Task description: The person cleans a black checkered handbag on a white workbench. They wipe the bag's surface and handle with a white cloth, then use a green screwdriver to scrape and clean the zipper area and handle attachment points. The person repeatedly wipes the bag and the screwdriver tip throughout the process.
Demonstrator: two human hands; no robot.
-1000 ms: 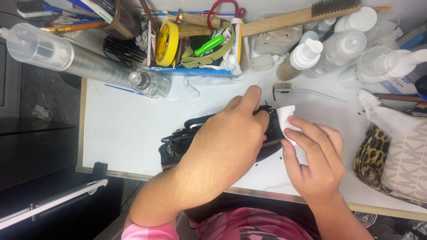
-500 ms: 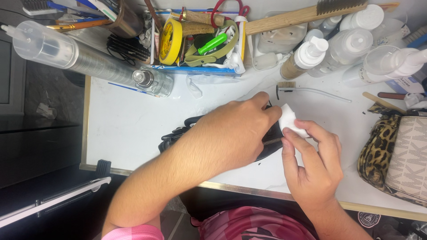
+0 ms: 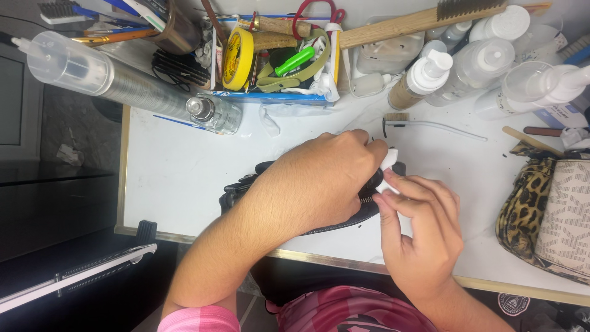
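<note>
At mid-frame my left hand (image 3: 326, 184) was clamped over a black zippered pouch (image 3: 246, 187) on the white counter (image 3: 178, 178) while my right hand (image 3: 418, 227) pinched a small white pad (image 3: 388, 161) against it

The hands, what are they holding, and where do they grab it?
The left hand presses down on the black zippered pouch, covering its middle. The right hand pinches a small white wad by its lower end, against the pouch.

A yellow tape roll (image 3: 236, 51) sits near a leopard-print bag (image 3: 527, 209).
</note>
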